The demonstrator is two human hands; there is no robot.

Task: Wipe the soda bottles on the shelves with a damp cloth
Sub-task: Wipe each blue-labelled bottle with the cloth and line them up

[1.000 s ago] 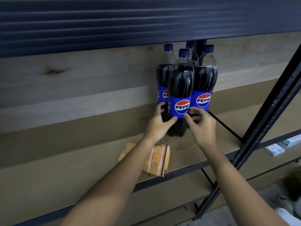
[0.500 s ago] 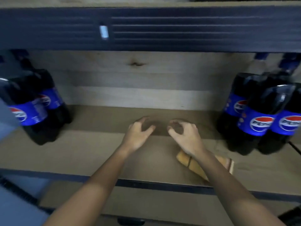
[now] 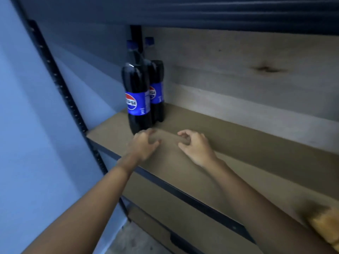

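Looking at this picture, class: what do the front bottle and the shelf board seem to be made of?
Front bottle: probably clear glossy plastic, given the highlight on its shoulder and the dark drink visible inside. Shelf board: apparently matte brown fibreboard or similar, flat and grainless.

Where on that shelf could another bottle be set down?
The widest bare board runs right of the right hand, between the wooden back wall and the front rail. It is tight at the left end: two bottles, left hand just before them.
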